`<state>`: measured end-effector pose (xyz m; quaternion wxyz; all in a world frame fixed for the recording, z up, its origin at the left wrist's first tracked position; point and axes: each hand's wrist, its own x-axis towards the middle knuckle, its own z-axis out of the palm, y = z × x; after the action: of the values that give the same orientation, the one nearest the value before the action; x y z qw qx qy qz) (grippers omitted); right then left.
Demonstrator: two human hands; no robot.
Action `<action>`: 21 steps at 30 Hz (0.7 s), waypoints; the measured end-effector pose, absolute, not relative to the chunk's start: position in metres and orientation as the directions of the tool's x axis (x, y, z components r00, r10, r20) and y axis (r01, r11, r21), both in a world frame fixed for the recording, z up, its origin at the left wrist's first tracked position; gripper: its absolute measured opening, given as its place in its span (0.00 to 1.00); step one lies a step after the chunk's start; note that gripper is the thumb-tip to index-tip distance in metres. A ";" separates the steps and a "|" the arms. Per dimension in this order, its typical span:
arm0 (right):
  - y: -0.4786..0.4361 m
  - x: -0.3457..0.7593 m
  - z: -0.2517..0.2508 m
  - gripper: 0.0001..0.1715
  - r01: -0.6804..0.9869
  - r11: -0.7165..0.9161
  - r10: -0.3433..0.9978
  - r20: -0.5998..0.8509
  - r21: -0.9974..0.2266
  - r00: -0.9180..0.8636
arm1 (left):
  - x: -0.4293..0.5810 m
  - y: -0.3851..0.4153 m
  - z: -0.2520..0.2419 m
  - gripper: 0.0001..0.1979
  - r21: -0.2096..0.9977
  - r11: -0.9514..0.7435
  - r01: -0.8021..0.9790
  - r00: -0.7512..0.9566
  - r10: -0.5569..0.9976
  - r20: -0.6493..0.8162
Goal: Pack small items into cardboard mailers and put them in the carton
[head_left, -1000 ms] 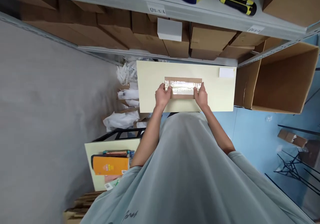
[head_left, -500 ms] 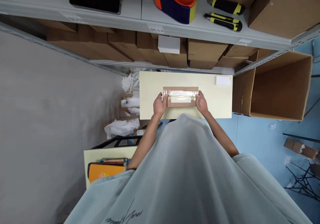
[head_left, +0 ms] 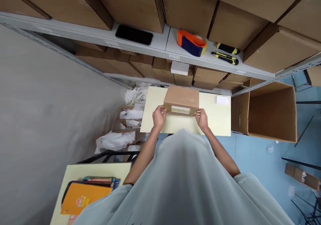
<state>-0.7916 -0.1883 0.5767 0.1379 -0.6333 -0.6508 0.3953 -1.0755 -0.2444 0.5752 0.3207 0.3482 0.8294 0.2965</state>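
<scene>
A small brown cardboard box (head_left: pixel 181 98) stands on a pale yellow table (head_left: pixel 215 121) in front of me, its taped side with a white label facing me. My left hand (head_left: pixel 158 117) grips the box's lower left corner. My right hand (head_left: pixel 202 118) grips its lower right corner. Both hands have fingers curled onto the box's edges.
A white card (head_left: pixel 222 100) lies on the table's far right. An open carton (head_left: pixel 271 111) stands to the right. The shelf (head_left: pixel 160 47) above holds a phone (head_left: pixel 133 35), an orange tape dispenser (head_left: pixel 191 43) and utility knives (head_left: pixel 225 53). White bags (head_left: pixel 117 138) lie left; books (head_left: pixel 86 193) rest on a near table.
The box has been turned so its taped face now points toward me and a plain brown face is up. The camera has tilted upward, showing more of the shelves.
</scene>
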 end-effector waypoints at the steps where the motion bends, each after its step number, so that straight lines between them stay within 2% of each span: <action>1: -0.193 -0.795 0.570 0.11 0.739 -0.114 0.917 -0.358 -0.664 -0.179 | -1.078 -0.248 0.569 0.17 0.690 0.616 0.380 -0.549 0.751 -0.368; 5: -0.219 -0.807 0.554 0.11 0.835 -0.066 0.875 -0.435 -0.546 -0.215 | -1.090 -0.268 0.551 0.19 0.617 0.701 0.357 -0.527 0.697 -0.487; 8: -0.221 -0.811 0.563 0.11 0.861 -0.025 0.877 -0.424 -0.507 -0.224 | -1.106 -0.275 0.553 0.20 0.629 0.698 0.342 -0.527 0.696 -0.487; 11: -0.182 -0.815 0.600 0.14 0.884 0.017 0.917 -0.346 -0.466 -0.200 | -1.126 -0.265 0.566 0.22 0.662 0.682 0.312 -0.574 0.690 -0.441; 13: -0.136 -0.824 0.643 0.19 0.893 0.081 0.962 -0.200 -0.443 -0.186 | -1.137 -0.244 0.583 0.21 0.724 0.627 0.288 -0.601 0.707 -0.373; 14: -0.110 -0.831 0.668 0.21 0.891 0.146 0.977 -0.082 -0.430 -0.199 | -1.140 -0.231 0.594 0.20 0.764 0.579 0.285 -0.599 0.730 -0.329; 17: -0.036 -0.864 0.744 0.27 0.875 0.341 0.936 0.214 -0.344 -0.281 | -1.137 -0.184 0.636 0.19 0.883 0.337 0.326 -0.514 0.847 -0.133; 19: 0.004 -0.890 0.781 0.28 0.876 0.406 0.901 0.278 -0.262 -0.334 | -1.128 -0.156 0.669 0.20 0.922 0.126 0.365 -0.437 0.898 0.050; 21: 0.033 -0.914 0.802 0.29 0.908 0.385 0.910 0.235 -0.168 -0.342 | -1.115 -0.137 0.702 0.19 0.922 -0.020 0.388 -0.388 0.903 0.183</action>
<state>-0.9140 0.0331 0.8017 0.1458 -0.5545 -0.8193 0.0037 -1.1146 -0.1373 0.7020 0.2497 0.4935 0.6539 0.5163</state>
